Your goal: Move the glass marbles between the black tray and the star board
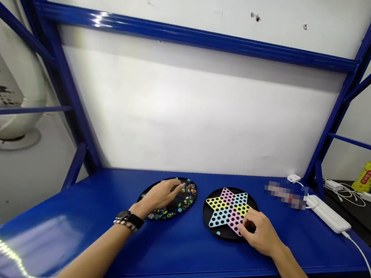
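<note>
A round black Chinese checkers tray (pixel 227 234) holds a star-shaped board (pixel 226 211) with pink, light blue and yellow sections full of holes. My right hand (pixel 259 230) is at the board's right side, thumb and index finger pinched near a pink point; whatever they grip is hidden. One pale blue marble (pixel 218 233) lies at the tray's front rim. To the left, a black lid or tray (pixel 165 201) carries many colourful glass marbles (pixel 168 212) round its edge. Over it is my left hand (pixel 163 192), fingers bent together at the far-right marbles, their tips partly hidden.
Both trays rest on a blue tabletop (pixel 95 218) inside a blue metal frame (pixel 194 36). At the right lie a white power strip (pixel 328 213) with a cable and a blurred item (pixel 285 195). A yellow bottle (pixel 370 175) and white chargers stand on a black table beyond.
</note>
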### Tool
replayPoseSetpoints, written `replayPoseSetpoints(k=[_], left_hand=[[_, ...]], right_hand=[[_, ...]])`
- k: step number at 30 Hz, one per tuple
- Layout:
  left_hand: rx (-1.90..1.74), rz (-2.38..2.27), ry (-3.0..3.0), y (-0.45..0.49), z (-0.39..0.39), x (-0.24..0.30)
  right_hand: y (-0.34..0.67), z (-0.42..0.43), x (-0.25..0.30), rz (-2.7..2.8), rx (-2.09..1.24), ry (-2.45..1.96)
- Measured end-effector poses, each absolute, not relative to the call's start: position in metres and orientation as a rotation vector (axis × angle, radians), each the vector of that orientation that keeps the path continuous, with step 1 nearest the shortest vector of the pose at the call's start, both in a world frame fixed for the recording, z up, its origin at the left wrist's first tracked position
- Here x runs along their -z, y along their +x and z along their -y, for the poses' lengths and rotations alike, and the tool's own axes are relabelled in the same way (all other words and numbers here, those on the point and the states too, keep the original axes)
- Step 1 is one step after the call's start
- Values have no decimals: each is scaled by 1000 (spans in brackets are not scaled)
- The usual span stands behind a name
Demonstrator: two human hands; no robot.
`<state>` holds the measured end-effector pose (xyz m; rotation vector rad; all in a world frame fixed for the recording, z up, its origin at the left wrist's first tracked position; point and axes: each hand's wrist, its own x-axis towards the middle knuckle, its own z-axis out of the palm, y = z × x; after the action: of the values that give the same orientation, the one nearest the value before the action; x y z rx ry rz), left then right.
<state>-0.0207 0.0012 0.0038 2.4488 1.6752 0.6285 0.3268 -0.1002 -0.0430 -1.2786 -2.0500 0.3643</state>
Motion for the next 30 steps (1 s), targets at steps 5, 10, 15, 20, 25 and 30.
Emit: replayPoseSetpoints(k=[5,10,15,20,25,30], left_hand=[[-689,-1598,2275,-41,-2,12],[-846,-1510,2247,-20,-3,0],[-764,-1258,2516,28,-2,2],[-587,-1245,2664,47,-3,33],[-574,-1258,2678,42,-2,45],[-620,-1245,2665,42,2,40]], right_hand=[[327,99,43,2036,-354,-1265],[337,67,29,1970,-234,-1331],[347,10,31,2053,-195,-1537],[356,-7,54,2073,-475,-1705],[361,-2,59,2079,-546,-1693],[363,-6,62,2086,-540,-1680]])
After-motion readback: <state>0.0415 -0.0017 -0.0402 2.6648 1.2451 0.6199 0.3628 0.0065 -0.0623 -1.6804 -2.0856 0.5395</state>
